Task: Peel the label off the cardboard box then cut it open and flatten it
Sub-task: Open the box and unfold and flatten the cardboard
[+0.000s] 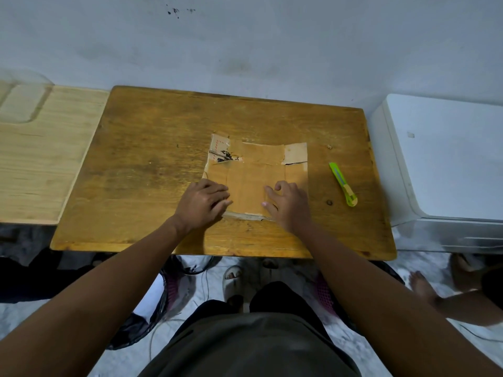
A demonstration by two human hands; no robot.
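Bench (152, 170): the brown wooden top carries everything you are working with; a paler wooden board sits to its left and a white appliance to its right.
Cardboard box (255, 183): it lies flat at the middle of the bench, already slit open. Its long axis runs straight away from you, with the torn, printed flaps at the far end and a ragged edge at the near end.
Left hand (204, 204): it presses on the near-left corner of the cardboard, fingers bent and pointing inward, gripping nothing.
Right hand (288, 204): it rests on the near-right part with fingers loosely curled on the surface, holding nothing.
Key relation: both hands sit at the near end, so the unpressed cardboard lies ahead of you; neither hand is clearly nearer.
Utility knife (343, 184): the green cutter lies on the bench well right of the cardboard, closest to your right hand, untouched.
Stage: likely the final flattening.
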